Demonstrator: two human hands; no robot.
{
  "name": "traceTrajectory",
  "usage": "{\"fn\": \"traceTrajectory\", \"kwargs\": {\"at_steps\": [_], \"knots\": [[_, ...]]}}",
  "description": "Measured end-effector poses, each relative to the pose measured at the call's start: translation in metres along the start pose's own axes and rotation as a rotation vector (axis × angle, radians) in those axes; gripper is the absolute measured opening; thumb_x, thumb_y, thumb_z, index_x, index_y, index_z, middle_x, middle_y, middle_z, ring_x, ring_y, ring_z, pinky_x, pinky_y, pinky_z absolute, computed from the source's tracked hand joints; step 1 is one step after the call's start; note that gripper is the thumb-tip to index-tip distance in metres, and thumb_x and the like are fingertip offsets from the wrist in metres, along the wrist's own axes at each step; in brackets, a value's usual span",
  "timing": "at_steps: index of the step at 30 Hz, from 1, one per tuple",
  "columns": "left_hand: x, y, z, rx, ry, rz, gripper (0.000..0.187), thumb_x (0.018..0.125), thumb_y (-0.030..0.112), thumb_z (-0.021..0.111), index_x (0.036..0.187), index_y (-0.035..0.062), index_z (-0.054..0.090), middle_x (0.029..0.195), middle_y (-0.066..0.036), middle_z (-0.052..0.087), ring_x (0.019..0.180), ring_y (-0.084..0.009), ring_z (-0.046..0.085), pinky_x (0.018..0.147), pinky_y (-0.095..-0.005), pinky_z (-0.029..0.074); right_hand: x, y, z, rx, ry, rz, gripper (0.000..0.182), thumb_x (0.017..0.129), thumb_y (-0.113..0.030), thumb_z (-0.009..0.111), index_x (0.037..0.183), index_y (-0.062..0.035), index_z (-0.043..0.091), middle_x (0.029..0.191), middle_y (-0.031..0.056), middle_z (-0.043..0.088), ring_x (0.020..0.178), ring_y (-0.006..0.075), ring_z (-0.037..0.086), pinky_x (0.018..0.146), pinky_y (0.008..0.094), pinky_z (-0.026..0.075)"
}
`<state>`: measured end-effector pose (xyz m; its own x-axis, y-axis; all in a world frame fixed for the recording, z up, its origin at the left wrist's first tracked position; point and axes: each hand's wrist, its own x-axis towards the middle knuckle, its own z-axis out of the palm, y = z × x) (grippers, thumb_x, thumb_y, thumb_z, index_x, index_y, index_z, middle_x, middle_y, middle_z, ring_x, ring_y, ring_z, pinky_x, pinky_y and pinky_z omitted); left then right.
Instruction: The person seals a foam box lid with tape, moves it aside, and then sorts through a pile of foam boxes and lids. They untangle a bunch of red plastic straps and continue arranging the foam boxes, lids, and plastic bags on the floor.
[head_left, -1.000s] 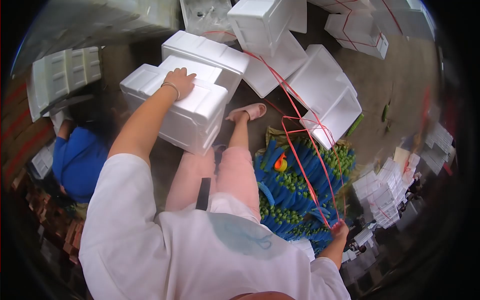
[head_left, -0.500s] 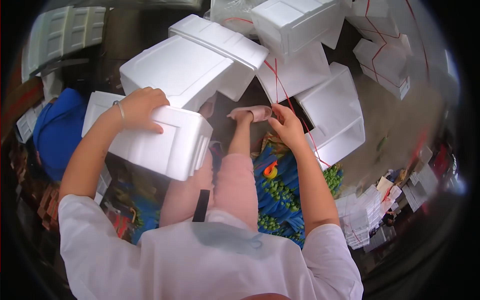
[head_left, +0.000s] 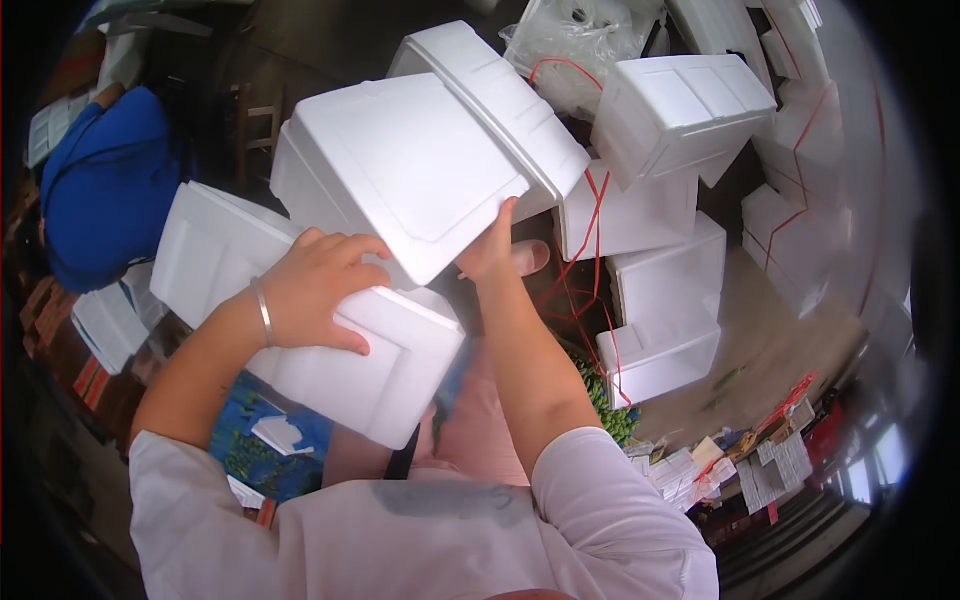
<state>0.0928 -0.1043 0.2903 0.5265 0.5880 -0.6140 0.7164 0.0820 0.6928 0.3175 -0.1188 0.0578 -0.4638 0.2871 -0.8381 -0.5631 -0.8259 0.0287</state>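
Observation:
My left hand (head_left: 320,295), with a bangle at the wrist, grips the edge of a white foam box (head_left: 385,375) held tilted over my lap. Its thumb presses on the near side, and its fingers curl over the top edge. Beyond it, a larger white foam box (head_left: 400,150) lies tilted, its flat face toward me. My right hand (head_left: 490,245) holds the near right corner of that larger box, thumb up along the edge, other fingers mostly hidden. Another foam piece with a ribbed side (head_left: 490,110) sits against the large box's far side.
Red string (head_left: 597,240) hangs by more white foam boxes (head_left: 665,285) on the right. A clear plastic bag (head_left: 575,50) is at the back. A person in blue (head_left: 105,190) bends at the left. Green produce (head_left: 610,410) lies on blue material near my legs.
My right hand has moved left from beside the red string to the large foam box's corner. The box in my left hand has come lower and nearer. The view has shifted.

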Motion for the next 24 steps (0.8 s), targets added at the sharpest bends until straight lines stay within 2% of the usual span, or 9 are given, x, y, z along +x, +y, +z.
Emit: {"fn": "traceTrajectory", "kwargs": {"at_steps": [2,3,5,6,9,11,15,20,24], "knots": [[-0.008,0.001,0.014,-0.001,0.016,-0.003,0.056,0.059,0.038,0.079,0.105,0.0131,0.059,0.108,-0.002,0.059,0.105,-0.0230,0.048,0.091,-0.0382,0.031,-0.009,0.013,-0.013,0.166,-0.089,-0.062,0.085,0.087,-0.071,0.005,0.147,-0.0128,0.021,0.145,0.0116,0.035,0.130,0.0353,0.038,0.107,0.0495,0.033],[-0.012,0.002,0.021,-0.008,0.037,-0.015,0.056,0.059,0.038,0.079,0.105,0.0131,0.059,0.108,-0.002,0.059,0.105,-0.0230,0.048,0.091,-0.0382,0.031,-0.012,0.016,-0.014,0.191,-0.029,-0.067,0.074,0.093,-0.064,0.017,0.143,-0.0112,0.031,0.139,0.0124,0.043,0.123,0.0344,0.046,0.101,0.0509,0.040],[-0.021,0.007,0.040,-0.013,0.107,0.046,0.056,0.059,0.039,0.079,0.105,0.0138,0.059,0.108,-0.002,0.059,0.103,-0.0222,0.049,0.089,-0.0375,0.032,0.004,0.043,-0.049,0.252,-0.473,-0.096,0.059,0.096,-0.050,0.031,0.137,-0.0085,0.039,0.134,0.0118,0.050,0.117,0.0317,0.052,0.096,0.0480,0.046],[-0.026,0.010,0.052,-0.034,0.099,0.022,0.058,0.058,0.047,0.078,0.102,0.0139,0.061,0.107,-0.002,0.060,0.099,-0.0229,0.049,0.088,-0.0371,0.030,0.010,0.052,-0.057,0.238,-0.478,-0.071,0.059,0.096,-0.050,0.031,0.137,-0.0085,0.039,0.134,0.0118,0.050,0.117,0.0317,0.052,0.096,0.0480,0.046],[-0.043,0.022,0.070,-0.029,0.134,-0.074,0.058,0.058,0.050,0.076,0.101,0.0142,0.061,0.098,-0.002,0.061,0.094,-0.0227,0.049,0.087,-0.0374,0.030,0.021,0.066,-0.064,-0.425,-0.180,-0.101,0.051,0.095,-0.040,0.040,0.133,-0.0051,0.044,0.129,0.0114,0.053,0.114,0.0295,0.055,0.092,0.0452,0.049],[-0.061,0.018,0.074,-0.060,0.153,-0.087,0.058,0.058,0.052,0.076,0.099,0.0143,0.062,0.091,-0.002,0.060,0.091,-0.0223,0.049,0.085,-0.0374,0.031,0.022,0.062,-0.060,0.039,-0.237,0.102,0.055,0.095,-0.043,0.038,0.134,-0.0035,0.042,0.130,0.0127,0.052,0.114,0.0302,0.054,0.093,0.0448,0.049],[-0.113,0.015,0.083,-0.132,0.112,-0.290,0.052,0.058,0.041,0.078,0.099,0.0151,0.061,0.086,-0.002,0.057,0.089,-0.0239,0.050,0.082,-0.0382,0.032,0.034,0.081,-0.061,0.204,-0.130,0.260,0.059,0.094,-0.046,0.040,0.134,-0.0029,0.042,0.130,0.0136,0.052,0.115,0.0308,0.054,0.095,0.0449,0.048],[-0.178,-0.027,0.118,0.032,0.139,-0.448,0.040,0.052,0.019,0.077,0.088,0.0127,0.061,0.086,-0.003,0.054,0.090,-0.0247,0.050,0.079,-0.0388,0.034,0.060,0.095,-0.053,0.106,-0.086,0.132,0.063,0.092,-0.052,0.038,0.137,-0.0082,0.040,0.141,0.0092,0.042,0.126,0.0293,0.043,0.105,0.0463,0.036],[-0.216,-0.077,0.185,0.258,0.185,-0.421,0.027,0.058,0.014,0.069,0.082,0.0130,0.057,0.087,-0.003,0.052,0.090,-0.0242,0.050,0.079,-0.0393,0.034,0.068,0.070,-0.030,-0.020,-0.034,-0.060,0.075,0.089,-0.064,0.034,0.141,-0.0094,0.034,0.144,0.0082,0.038,0.132,0.0308,0.035,0.109,0.0457,0.028]]}}
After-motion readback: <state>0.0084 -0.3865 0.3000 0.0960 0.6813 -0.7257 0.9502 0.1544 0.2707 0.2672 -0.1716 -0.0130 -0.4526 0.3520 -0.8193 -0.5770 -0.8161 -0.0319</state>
